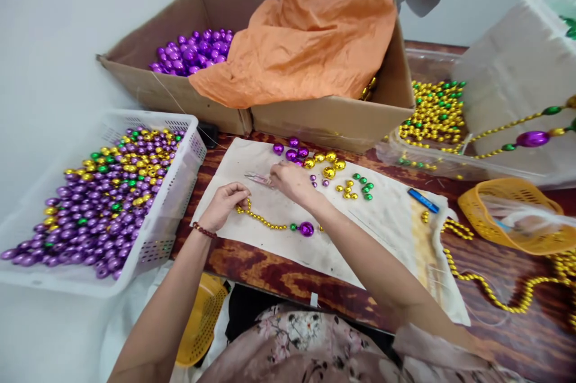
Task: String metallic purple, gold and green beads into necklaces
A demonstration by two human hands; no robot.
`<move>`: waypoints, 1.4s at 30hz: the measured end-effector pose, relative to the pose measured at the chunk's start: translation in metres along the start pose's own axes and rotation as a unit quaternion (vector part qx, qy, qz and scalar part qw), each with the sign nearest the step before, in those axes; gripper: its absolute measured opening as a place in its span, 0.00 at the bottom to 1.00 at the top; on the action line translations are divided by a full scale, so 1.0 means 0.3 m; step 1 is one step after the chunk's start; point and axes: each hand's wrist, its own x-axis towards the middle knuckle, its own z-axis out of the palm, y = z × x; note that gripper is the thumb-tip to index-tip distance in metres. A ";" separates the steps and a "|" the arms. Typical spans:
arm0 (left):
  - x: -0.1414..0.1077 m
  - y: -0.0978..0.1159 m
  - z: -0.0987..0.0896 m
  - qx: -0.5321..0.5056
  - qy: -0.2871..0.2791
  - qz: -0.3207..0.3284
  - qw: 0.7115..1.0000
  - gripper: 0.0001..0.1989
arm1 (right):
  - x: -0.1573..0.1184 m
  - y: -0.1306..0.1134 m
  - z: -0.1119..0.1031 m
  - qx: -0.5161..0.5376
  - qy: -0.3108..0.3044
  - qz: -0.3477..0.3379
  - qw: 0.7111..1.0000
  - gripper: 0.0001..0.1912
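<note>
My left hand (225, 206) is closed, pinching the end of a gold bead strand (265, 223) over the white cloth (252, 158). The strand runs right to a green bead and a large purple bead (306, 229), then passes under my right forearm. My right hand (291, 182) is closed around the near end of small metal snips (258, 178), whose tips point left; its fingers are partly hidden. Beyond it lie loose large purple beads (294, 153) and large gold beads (329, 171). Small gold beads (347, 190) and green beads (366, 186) sit to its right.
A white basket (148, 251) of mixed beads stands left. Behind the cloth is a cardboard box (310, 122) with purple beads and an orange sheet (315, 41). At right are a blue cutter-like object (423, 200), a yellow basket (490, 233) and gold bead strands (504, 305).
</note>
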 end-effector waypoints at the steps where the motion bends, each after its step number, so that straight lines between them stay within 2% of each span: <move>1: 0.003 0.002 -0.002 -0.013 0.000 -0.011 1.000 0.16 | 0.028 -0.020 0.014 -0.014 -0.008 -0.015 1.000 0.15; 4: 0.007 0.014 -0.008 -0.053 0.003 -0.037 0.998 0.18 | 0.085 -0.058 0.072 -0.024 -0.015 -0.036 0.999 0.16; 9: 0.011 0.036 -0.022 -0.112 0.018 -0.041 0.993 0.18 | 0.099 -0.067 0.127 -0.018 -0.012 -0.039 0.999 0.16; 12: 0.012 0.045 -0.027 -0.120 0.040 -0.032 0.991 0.17 | 0.096 -0.062 0.107 -0.001 -0.012 -0.022 1.000 0.14; 16: 0.010 0.048 -0.035 -0.123 0.050 -0.023 0.991 0.15 | 0.079 -0.025 0.044 0.030 0.010 0.006 0.999 0.13; 19: 0.010 0.049 -0.042 -0.120 0.050 -0.021 0.991 0.14 | 0.033 0.017 0.001 0.122 0.035 0.006 0.992 0.14; 21: 0.012 0.050 -0.044 -0.117 0.049 -0.019 0.992 0.14 | -0.013 0.037 -0.012 0.150 0.022 0.003 0.988 0.14; 25: 0.019 0.056 -0.045 -0.118 0.052 -0.015 0.992 0.15 | -0.098 0.035 0.002 0.064 -0.017 -0.018 0.998 0.16; 28: 0.026 0.062 -0.042 -0.120 0.056 -0.014 0.991 0.15 | -0.123 0.017 0.030 0.057 -0.024 -0.038 0.997 0.18; 32: 0.034 0.072 -0.036 -0.121 0.059 -0.006 0.991 0.15 | -0.113 -0.002 0.055 0.103 -0.020 -0.041 0.994 0.20; 37: 0.041 0.083 -0.029 -0.129 0.058 0.000 0.990 0.15 | -0.086 -0.019 0.061 0.119 -0.022 -0.018 0.993 0.18; 42: 0.046 0.084 -0.026 -0.125 0.055 -0.003 0.991 0.16 | -0.055 -0.051 0.071 0.136 -0.015 -0.029 0.990 0.16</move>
